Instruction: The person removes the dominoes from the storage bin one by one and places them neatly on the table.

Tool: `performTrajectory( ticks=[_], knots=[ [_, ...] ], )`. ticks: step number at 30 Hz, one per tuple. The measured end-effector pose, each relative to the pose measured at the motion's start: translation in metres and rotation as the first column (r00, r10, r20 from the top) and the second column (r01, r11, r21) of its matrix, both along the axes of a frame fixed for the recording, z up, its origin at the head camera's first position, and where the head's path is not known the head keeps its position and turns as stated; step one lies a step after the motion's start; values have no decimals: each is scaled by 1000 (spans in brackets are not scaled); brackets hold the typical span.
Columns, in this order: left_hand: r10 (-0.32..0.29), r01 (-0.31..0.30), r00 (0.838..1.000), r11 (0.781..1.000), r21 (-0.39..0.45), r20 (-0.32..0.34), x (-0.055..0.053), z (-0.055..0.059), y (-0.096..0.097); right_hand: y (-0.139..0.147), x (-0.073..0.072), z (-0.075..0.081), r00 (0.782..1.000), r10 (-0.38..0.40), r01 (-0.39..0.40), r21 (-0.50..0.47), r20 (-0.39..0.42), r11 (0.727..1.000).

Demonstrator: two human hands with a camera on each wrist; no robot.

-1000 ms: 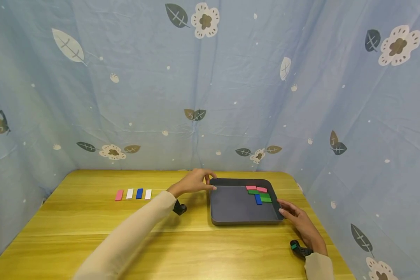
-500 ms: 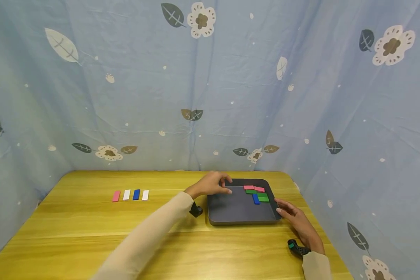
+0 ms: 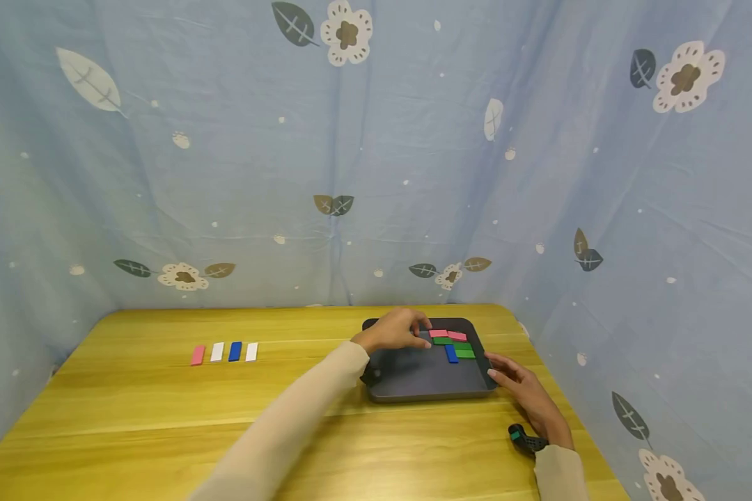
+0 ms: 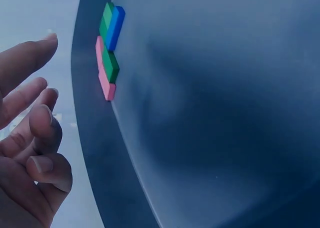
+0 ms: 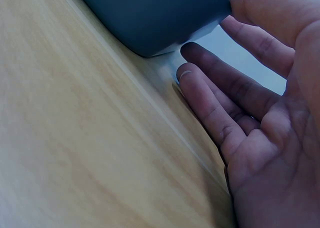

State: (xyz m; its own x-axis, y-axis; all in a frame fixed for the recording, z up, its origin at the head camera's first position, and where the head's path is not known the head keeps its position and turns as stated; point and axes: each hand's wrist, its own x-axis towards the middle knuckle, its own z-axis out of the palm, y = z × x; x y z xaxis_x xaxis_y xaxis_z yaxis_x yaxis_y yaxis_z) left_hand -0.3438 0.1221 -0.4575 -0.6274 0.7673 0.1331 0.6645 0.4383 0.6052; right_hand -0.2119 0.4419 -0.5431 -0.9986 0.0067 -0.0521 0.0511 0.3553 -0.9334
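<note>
My left hand (image 3: 403, 330) hovers over the dark grey tray (image 3: 413, 397), with thumb and forefinger apart and nothing between them. Its fingertips come close to a cluster of small flat blocks along the tray's far right side. That cluster has pink blocks (image 3: 456, 336) at the back, green blocks (image 3: 464, 354) in front and a blue block (image 3: 451, 353) on its left. In the left wrist view, the fingers hang loosely bent, apart from the blocks. At the tray's right side, my right hand (image 3: 529, 393) holds the rim, thumb over it and forefinger against the outer wall.
On the left of the wooden table (image 3: 163, 424) lies a spaced row of flat blocks: a pink block (image 3: 198, 355), a white block (image 3: 217, 351), a blue block (image 3: 235, 351) and another white block (image 3: 252, 351). A patterned curtain (image 3: 251, 139) hangs behind the table.
My left hand has moved right, from the tray's left rim to above its inside near the blocks. The right hand stays at the tray's right side. The head view has shifted slightly.
</note>
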Motion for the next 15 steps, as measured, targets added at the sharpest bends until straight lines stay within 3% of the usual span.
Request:
performTrajectory(
  ticks=[6, 15],
  knots=[
    [-8, 7, 1000, 999, -48, -22, -11, -6, 15, 2, 0, -1, 1000, -6, 6, 5, -9, 1000],
    [-4, 3, 1000, 996, -89, -6, -17, -19, 26, 1, 0, 1, 1000, 2, -2, 5, -27, 1000]
  ],
)
